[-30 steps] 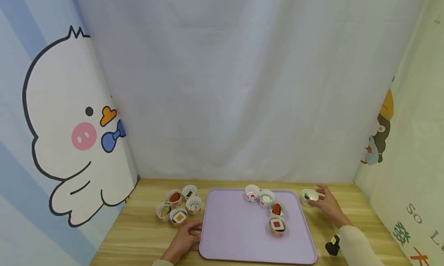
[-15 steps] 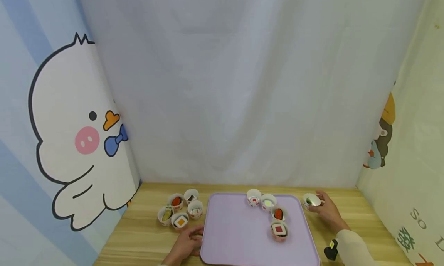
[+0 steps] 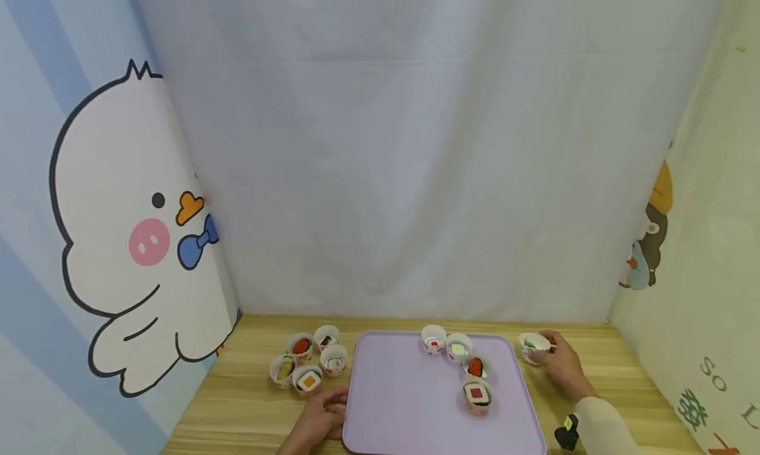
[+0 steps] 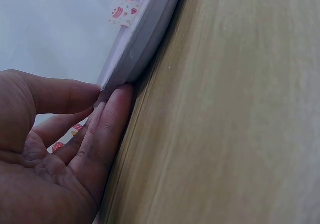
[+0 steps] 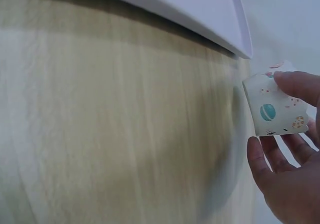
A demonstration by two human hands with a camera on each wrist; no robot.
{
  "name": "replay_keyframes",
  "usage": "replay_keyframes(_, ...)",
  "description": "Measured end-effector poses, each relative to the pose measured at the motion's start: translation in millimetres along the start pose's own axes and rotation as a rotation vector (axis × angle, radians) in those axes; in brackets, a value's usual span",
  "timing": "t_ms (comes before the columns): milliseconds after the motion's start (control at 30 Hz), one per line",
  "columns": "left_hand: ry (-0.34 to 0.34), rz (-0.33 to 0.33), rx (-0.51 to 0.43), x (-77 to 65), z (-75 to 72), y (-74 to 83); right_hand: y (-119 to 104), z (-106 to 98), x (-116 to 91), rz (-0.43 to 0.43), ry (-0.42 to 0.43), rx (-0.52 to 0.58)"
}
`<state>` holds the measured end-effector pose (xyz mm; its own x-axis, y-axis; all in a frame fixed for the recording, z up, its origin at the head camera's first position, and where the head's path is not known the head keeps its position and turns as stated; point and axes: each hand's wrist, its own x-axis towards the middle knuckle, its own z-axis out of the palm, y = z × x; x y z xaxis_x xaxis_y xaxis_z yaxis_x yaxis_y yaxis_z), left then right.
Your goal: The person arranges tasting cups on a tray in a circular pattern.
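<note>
At the left edge of the lilac tray [image 3: 410, 415], my left hand [image 3: 317, 421] holds the rim. In the left wrist view the thumb [image 4: 70, 94] lies against that rim, with other fingers below it. Just off the tray's right side, my right hand [image 3: 561, 363] grips a white printed paper cup [image 3: 528, 355] with something green inside. Seen from the right wrist, the thumb [image 5: 299, 83] presses one side of this cup and the fingers spread along the other. Whether its base touches the table is hard to tell.
Several paper cups with sushi-like pieces, including a red-centred one [image 3: 477, 402], stand on the tray's right half. Left of the tray is another cluster, with an orange-centred piece in a cup [image 3: 307, 381]. A small black object [image 3: 567, 434] lies near the right sleeve.
My right hand's fingers have come in closer around the cup at the right. The whole head view has shifted slightly downward. The left hand stays at the tray's edge.
</note>
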<state>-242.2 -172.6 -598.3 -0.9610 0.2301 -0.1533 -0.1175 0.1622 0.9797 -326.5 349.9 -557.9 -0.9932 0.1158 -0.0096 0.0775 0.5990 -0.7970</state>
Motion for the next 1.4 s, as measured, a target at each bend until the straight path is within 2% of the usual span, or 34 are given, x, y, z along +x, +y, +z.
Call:
replay_keyframes(333, 0.006, -0.003, -0.007, 0.7, -1.1, -1.5, -13, -9, -14, -0.012, 0.013, -0.011)
replay_keyframes(767, 0.011, -0.024, 0.002, 2.7, -0.2, -3.5, -30, -21, -31, -0.074, 0.064, -0.012)
replay_keyframes(1067, 0.008, -0.012, -0.008, 0.3, 1.3, 0.5, -43, -25, -46, -0.139, 0.127, -0.01)
replay_keyframes(1400, 0.003, -0.013, -0.011, 0.7, 1.2, -0.6, -62, -28, -67, -0.176, 0.089, 0.041)
